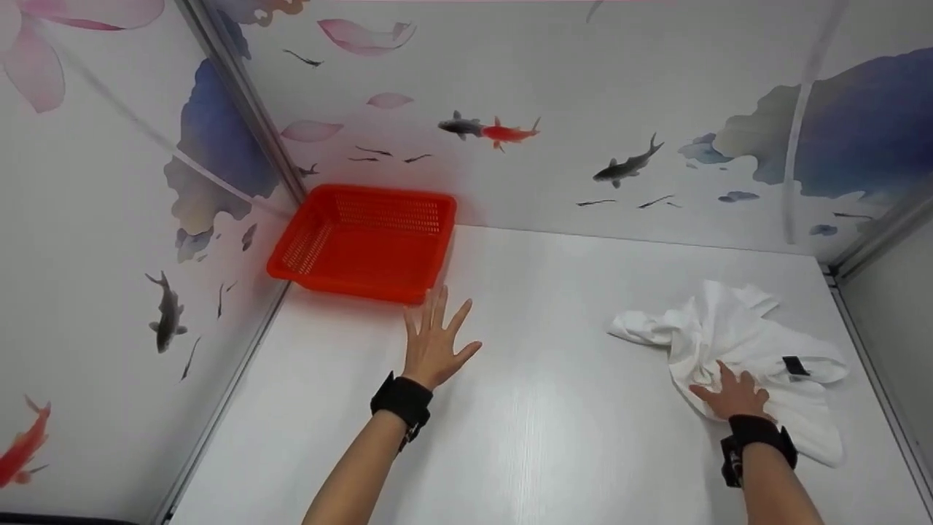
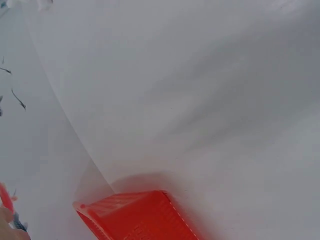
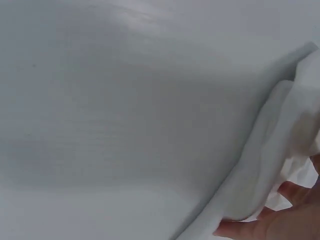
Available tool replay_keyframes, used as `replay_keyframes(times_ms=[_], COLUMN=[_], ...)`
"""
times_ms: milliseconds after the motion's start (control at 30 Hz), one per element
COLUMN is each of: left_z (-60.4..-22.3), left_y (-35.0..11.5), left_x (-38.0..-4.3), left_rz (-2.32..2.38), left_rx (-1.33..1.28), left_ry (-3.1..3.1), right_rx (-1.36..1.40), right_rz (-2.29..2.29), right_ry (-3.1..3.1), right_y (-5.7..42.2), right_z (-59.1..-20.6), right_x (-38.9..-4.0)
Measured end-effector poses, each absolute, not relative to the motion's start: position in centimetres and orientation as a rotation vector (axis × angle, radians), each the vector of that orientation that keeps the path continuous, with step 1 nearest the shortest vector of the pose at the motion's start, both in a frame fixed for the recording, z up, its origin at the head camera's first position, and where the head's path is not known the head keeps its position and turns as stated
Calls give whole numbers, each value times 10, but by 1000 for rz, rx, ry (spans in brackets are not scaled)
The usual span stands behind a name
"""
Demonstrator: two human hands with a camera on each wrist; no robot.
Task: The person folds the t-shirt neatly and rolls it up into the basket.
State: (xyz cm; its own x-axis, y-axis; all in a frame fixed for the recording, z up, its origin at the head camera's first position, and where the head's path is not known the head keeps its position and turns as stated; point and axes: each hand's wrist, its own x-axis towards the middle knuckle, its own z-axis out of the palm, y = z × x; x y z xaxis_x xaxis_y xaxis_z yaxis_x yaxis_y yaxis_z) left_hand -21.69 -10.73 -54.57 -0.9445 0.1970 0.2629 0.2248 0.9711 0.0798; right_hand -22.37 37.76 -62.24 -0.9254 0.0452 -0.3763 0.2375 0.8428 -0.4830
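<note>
My left hand (image 1: 436, 348) hovers over the white table with its fingers spread, the tips overlapping the front rim of a red plastic basket (image 1: 357, 288) in the head view. It holds nothing. At the right lies a crumpled white cloth (image 1: 729, 321), garment-like, with a small black patch (image 1: 796, 366) on it. My right hand (image 1: 738, 397) rests on the near-left part of this cloth, fingers apart and slightly bent. The right wrist view has the thumb and fingertips (image 3: 290, 190) against the folds of the cloth (image 3: 250, 185).
The basket stands in the back left corner, against the printed walls. A back wall (image 1: 539, 182) with painted fish closes off the far side of the table (image 1: 525, 364). Metal frame strips run along the left and right edges. Both wrists wear black straps (image 1: 402, 399).
</note>
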Motion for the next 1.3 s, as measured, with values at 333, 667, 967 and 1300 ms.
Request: replay_keyframes(times_ms=[333,667,967,1300], left_z=[-549,-553,-565,-580], left_y=[-113,-117,-126,-123], left_x=[-220,-216,-213,-212], left_rz=[-165,-131,-196,-317], left_rx=[-329,-310,-279,-312], left_ry=[-2858,-2889,-2910,-2907], right_rx=[278,183,83,-36], right_rz=[-741,-713,-682,-656], right_ry=[2802,3025,3116,3146], right_y=[353,273,177,148], right_z=[-635,-650,-661,-657], right_x=[-209,-186,-158,-138])
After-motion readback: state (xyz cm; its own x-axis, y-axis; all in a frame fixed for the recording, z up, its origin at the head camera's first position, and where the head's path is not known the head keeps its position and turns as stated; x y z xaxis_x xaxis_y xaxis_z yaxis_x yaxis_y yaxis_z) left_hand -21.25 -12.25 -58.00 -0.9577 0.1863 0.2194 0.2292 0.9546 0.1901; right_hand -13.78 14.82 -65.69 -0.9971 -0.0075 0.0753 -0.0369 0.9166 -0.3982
